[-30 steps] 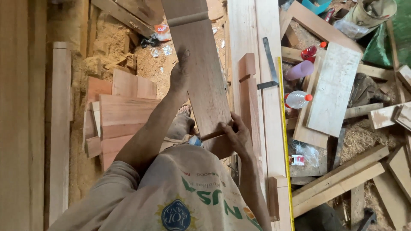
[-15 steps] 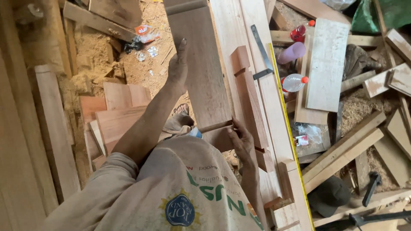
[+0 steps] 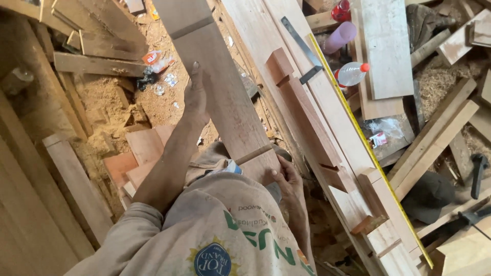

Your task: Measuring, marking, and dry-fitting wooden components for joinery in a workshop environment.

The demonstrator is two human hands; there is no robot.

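A long reddish wooden plank (image 3: pixel 225 87) runs away from me, with a groove cut across it near each end. My left hand (image 3: pixel 197 94) is stretched out along the plank's left edge and grips it partway up. My right hand (image 3: pixel 287 180) holds the near end of the plank at its right corner, close to my body. My pale printed shirt (image 3: pixel 225 235) fills the bottom of the view and hides whatever lies under the near end.
Right of the plank is a bench of pale boards (image 3: pixel 266 30) with reddish blocks (image 3: pixel 307 120), a yellow tape measure (image 3: pixel 365 140) and a metal square (image 3: pixel 303 48). A plastic bottle (image 3: pixel 353 73), a pink cup (image 3: pixel 340 37), offcuts, a dark cap (image 3: pixel 429 197) and a hammer (image 3: pixel 478 171) are further right. Stacked short boards (image 3: pixel 143 153) and sawdust lie left.
My view has swung and come closer, so the plank now leans further left. Both hands have stayed on the plank, with the left still on its edge and the right at the near end.
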